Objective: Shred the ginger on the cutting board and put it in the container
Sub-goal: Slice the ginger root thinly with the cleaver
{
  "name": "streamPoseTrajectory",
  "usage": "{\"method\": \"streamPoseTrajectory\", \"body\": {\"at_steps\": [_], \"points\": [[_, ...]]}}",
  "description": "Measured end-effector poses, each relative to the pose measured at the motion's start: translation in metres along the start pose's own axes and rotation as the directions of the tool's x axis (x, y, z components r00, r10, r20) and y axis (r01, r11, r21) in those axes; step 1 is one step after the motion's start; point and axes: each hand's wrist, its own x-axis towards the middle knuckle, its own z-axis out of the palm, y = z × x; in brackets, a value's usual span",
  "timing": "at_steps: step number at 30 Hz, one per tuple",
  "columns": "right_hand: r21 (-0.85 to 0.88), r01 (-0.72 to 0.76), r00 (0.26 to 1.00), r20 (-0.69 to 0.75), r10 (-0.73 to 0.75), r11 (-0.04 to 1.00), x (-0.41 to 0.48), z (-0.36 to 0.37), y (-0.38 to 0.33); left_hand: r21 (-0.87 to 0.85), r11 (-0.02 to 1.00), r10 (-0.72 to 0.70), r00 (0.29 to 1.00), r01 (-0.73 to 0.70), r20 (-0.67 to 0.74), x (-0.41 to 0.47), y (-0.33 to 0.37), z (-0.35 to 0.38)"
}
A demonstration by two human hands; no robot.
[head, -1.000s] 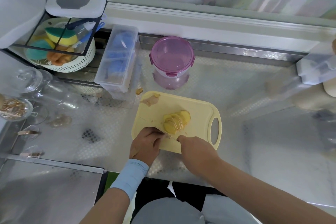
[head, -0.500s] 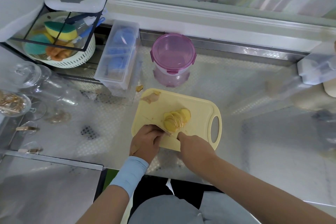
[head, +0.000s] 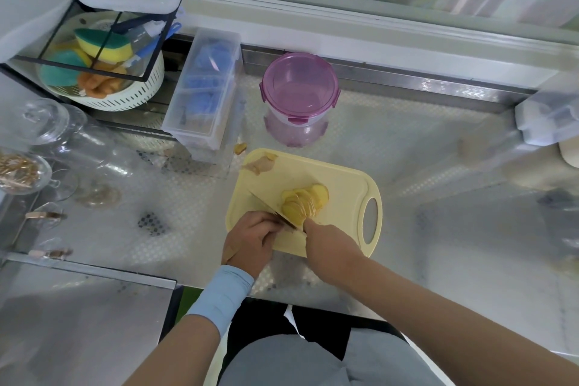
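A stack of yellow ginger slices (head: 308, 202) lies fanned out in the middle of the pale yellow cutting board (head: 344, 178). My left hand (head: 250, 238), with a light blue wrist sleeve, grips a knife (head: 272, 211) at the board's near left, and the blade's edge meets the left side of the slices. My right hand (head: 326, 240) reaches in from the near right, its bunched fingertips holding the near end of the ginger. A round container with a pink lid (head: 299, 88) stands closed just beyond the board. A piece of ginger peel (head: 260, 163) sits on the board's far left corner.
A clear box with blue items (head: 206, 88) stands left of the pink container. Further left are a white basket of sponges (head: 103, 72) under a wire rack and several glass jars (head: 59, 131). A small ginger scrap (head: 240, 148) lies on the steel counter.
My left hand has brought the knife forward, up against the ginger slices, and my right hand's fingertips have moved up with it to the slices' near end.
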Motion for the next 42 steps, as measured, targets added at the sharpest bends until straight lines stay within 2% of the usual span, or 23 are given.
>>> {"method": "streamPoseTrajectory", "body": {"at_steps": [4, 9, 15, 20, 25, 29, 33, 42], "points": [[0.014, 0.028, 1.0, -0.014, -0.027, 1.0, 0.02, 0.006, -0.004, -0.005, 1.0, 0.025, 1.0, -0.025, 0.0, 0.0, -0.001, 0.001], [0.202, 0.024, 0.999, -0.05, -0.014, 0.979, 0.022, -0.001, 0.009, -0.016, 0.999, 0.04, 0.999, -0.04, 0.009, 0.0, -0.005, 0.003], [0.298, 0.073, 0.995, -0.088, -0.049, 0.952, 0.013, 0.003, 0.014, 0.027, 0.999, 0.029, 1.0, -0.029, -0.007, 0.001, 0.001, 0.001], [0.361, 0.052, 0.995, -0.097, -0.018, 0.931, 0.01, -0.001, 0.019, 0.021, 0.999, 0.04, 0.999, -0.04, -0.01, 0.001, 0.007, -0.002], [0.285, 0.044, 0.996, -0.088, -0.02, 0.958, 0.0, -0.016, 0.018, 0.064, 0.996, 0.067, 0.998, -0.067, -0.009, 0.0, 0.005, -0.001], [0.115, 0.095, 0.986, -0.144, -0.078, 0.989, -0.014, -0.014, 0.012, 0.126, 0.986, 0.111, 0.993, -0.106, -0.033, 0.001, 0.004, 0.0], [0.015, 0.12, 0.988, -0.101, -0.118, 0.993, -0.032, -0.011, 0.001, 0.179, 0.976, 0.144, 0.986, -0.127, -0.089, 0.0, 0.004, 0.002], [-0.018, 0.076, 0.992, -0.103, -0.077, 0.997, -0.041, -0.005, -0.006, 0.169, 0.979, 0.134, 0.984, -0.113, -0.116, 0.001, 0.008, 0.001]]}}
